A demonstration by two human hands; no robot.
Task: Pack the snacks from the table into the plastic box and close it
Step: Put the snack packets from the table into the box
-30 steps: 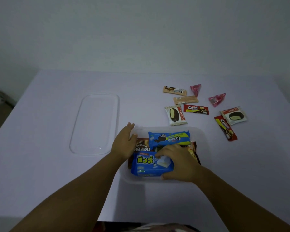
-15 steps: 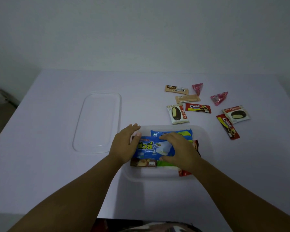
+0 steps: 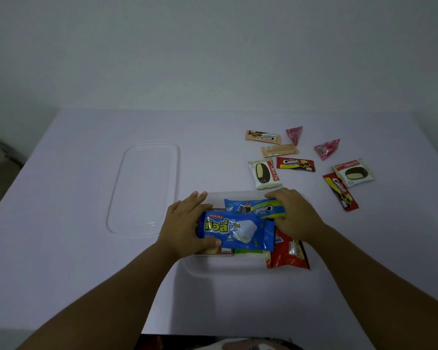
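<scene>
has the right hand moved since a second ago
Yes. The right hand has gone from the near end of the plastic box, on the Jack 'n Jill packet, to the far end, on the blue Cream-O packet.

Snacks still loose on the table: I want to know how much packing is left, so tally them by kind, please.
Choco Pie packs: 2
Red Cream-O packs: 2
Tan wafer bars: 2
Pink triangular packets: 2
Total: 8, all beyond the plastic box, on its far right.
</scene>
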